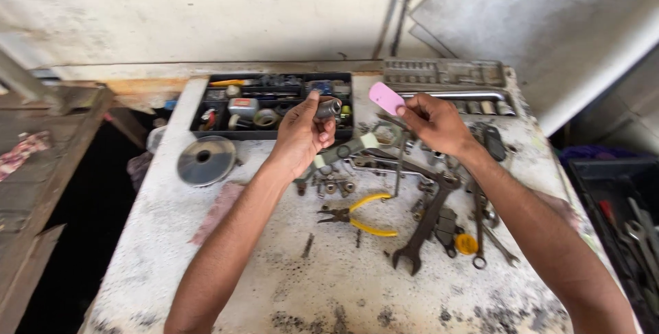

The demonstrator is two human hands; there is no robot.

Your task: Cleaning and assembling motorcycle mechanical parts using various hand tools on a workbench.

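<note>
— Left hand [300, 136]?
— Pinching a metal socket [329, 107], just before the black tray [206, 111].
— Right hand [434, 123]?
— Gripping a pink oval tag [386, 97], right of tray. Yellow pliers [360, 216] well below.

A tray of small parts [206, 125] is set at the back of the workbench [274, 286], with a socket set [446, 73] to its right. A metal disc [206, 160] is laid before the tray's left end. Pliers [360, 219] and wrenches [425, 227] are spread mid-bench, and a toolbox [611, 190] is placed right of the bench.
</note>
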